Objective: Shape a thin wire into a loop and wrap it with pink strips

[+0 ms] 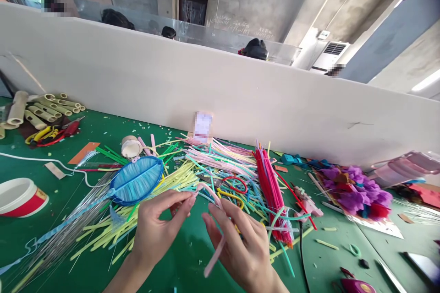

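Over the near middle of the green table, a pale pink pipe cleaner (210, 192) is stretched between my two hands. My left hand (161, 222) pinches one end between thumb and fingertips. Just right of it, my right hand (242, 240) grips the strip further along, its fingers curled. The strip is bent near the left fingertips, and its free tail hangs below the right hand. Behind the hands lie red-handled scissors (235, 185) among loose pipe cleaners. A blue leaf-shaped piece (137, 178) with a long wrapped stem lies left of my left hand.
Yellow-green pipe cleaners (182, 176), pink ones (220, 158) and a red bundle (270, 187) cover the middle. A pink glue gun (309, 202) with a black cable lies right, near purple flowers (354, 187). Left are a paper cup (22, 198), pliers (44, 135) and bamboo tubes (51, 107). A white partition (154, 78) stands behind.
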`<act>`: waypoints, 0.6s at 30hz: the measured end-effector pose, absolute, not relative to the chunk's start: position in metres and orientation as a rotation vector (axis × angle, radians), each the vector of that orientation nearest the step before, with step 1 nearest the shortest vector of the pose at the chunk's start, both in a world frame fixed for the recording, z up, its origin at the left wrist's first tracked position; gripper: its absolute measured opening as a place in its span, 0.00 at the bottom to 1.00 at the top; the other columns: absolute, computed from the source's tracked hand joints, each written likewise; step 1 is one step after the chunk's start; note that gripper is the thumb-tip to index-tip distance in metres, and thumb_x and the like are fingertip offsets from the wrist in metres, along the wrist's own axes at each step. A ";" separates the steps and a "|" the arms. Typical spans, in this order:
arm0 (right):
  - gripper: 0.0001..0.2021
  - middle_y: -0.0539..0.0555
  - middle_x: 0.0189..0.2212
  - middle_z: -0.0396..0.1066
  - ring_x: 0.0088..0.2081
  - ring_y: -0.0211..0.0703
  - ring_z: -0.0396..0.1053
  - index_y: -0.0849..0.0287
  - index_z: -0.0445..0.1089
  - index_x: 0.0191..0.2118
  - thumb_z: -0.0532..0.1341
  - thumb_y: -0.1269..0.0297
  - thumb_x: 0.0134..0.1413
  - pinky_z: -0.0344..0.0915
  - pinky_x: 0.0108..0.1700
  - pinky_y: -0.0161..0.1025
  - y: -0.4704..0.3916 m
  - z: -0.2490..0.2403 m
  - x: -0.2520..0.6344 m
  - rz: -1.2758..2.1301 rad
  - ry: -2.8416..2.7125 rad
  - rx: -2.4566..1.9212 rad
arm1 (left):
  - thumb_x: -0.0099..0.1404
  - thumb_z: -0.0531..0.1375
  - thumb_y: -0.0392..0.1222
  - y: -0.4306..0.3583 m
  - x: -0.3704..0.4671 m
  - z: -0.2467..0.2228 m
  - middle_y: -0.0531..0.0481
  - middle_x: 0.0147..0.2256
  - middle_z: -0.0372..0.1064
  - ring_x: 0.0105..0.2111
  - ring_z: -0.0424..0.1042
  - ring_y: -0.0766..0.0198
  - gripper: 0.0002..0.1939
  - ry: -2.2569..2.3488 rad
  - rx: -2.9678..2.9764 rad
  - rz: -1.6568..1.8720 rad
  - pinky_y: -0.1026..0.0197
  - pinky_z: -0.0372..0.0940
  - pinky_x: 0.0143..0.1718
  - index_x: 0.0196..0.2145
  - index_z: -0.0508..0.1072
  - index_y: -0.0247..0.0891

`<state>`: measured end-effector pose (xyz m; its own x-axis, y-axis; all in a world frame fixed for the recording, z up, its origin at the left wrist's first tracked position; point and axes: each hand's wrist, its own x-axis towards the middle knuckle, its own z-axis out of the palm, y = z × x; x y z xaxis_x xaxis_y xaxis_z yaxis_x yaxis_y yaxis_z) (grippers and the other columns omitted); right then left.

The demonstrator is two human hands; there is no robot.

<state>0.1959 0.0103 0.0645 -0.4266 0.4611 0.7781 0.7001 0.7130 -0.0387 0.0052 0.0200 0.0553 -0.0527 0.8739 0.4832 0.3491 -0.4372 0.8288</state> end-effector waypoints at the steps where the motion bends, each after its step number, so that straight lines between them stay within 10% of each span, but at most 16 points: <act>1: 0.15 0.62 0.41 0.77 0.39 0.44 0.76 0.66 0.72 0.51 0.63 0.75 0.58 0.72 0.37 0.36 0.009 0.065 0.197 -0.344 -2.119 -0.849 | 0.65 0.63 0.39 0.021 0.004 0.057 0.53 0.27 0.77 0.24 0.74 0.65 0.04 1.311 1.722 1.496 0.65 0.69 0.28 0.35 0.80 0.41; 12: 0.22 0.66 0.44 0.79 0.28 0.43 0.74 0.76 0.58 0.62 0.49 0.75 0.65 0.66 0.24 0.38 -0.007 0.072 0.179 -0.125 -2.439 -0.728 | 0.66 0.62 0.43 0.025 0.007 0.058 0.51 0.30 0.77 0.25 0.75 0.64 0.08 1.360 1.539 1.466 0.65 0.71 0.27 0.36 0.81 0.39; 18: 0.25 0.63 0.46 0.78 0.32 0.43 0.78 0.64 0.56 0.66 0.48 0.71 0.66 0.71 0.31 0.36 -0.010 0.051 0.194 0.276 -2.300 -0.874 | 0.64 0.64 0.44 0.025 0.002 0.060 0.51 0.32 0.79 0.24 0.76 0.64 0.08 1.426 1.461 1.491 0.65 0.71 0.27 0.35 0.81 0.40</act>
<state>0.1937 -0.0104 0.0506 -0.5640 0.6545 0.5035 0.5167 0.7553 -0.4031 0.0023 0.0254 0.0599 -0.2110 0.9320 0.2949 0.2531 -0.2393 0.9374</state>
